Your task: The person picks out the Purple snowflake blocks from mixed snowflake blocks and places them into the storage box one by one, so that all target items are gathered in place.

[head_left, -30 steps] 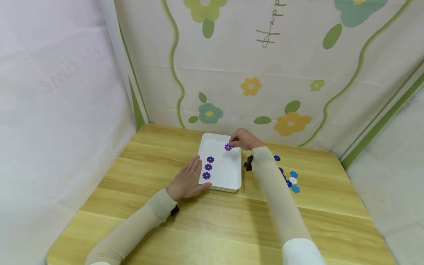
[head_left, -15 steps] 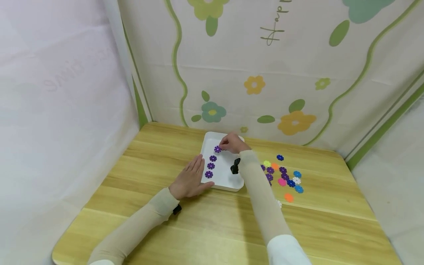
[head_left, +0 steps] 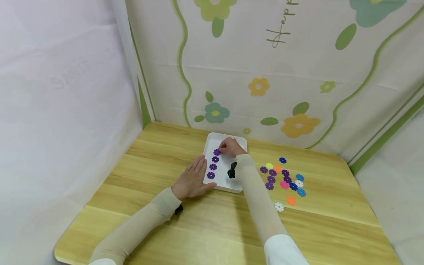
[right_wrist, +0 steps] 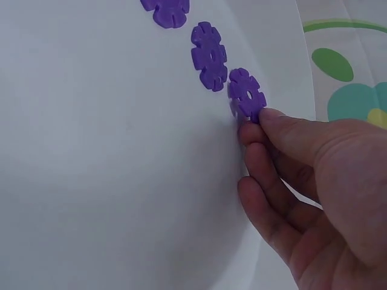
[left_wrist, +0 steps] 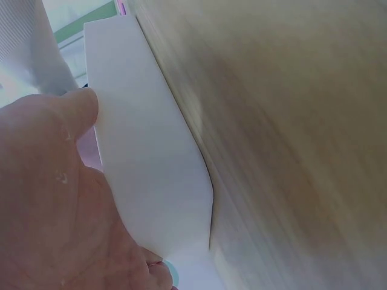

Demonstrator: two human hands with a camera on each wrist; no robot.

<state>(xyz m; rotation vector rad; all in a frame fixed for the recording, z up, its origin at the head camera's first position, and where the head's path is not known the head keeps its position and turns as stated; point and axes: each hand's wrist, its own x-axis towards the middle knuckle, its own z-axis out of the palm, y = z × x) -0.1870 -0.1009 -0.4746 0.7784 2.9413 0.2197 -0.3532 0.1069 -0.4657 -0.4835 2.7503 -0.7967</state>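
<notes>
wooden table (head_left: 139,162), white tray (head_left: 238,141), loose flower discs (head_left: 285,180)

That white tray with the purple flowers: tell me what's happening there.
A person is laying purple flower pieces in a line inside the white tray on the wooden table. The right hand pinches the top purple flower at the far end of the row, with three more purple flowers lined up below it. The left hand rests flat against the tray's near left edge. A loose pile of mixed-colour flowers lies on the table to the right of the tray.
</notes>
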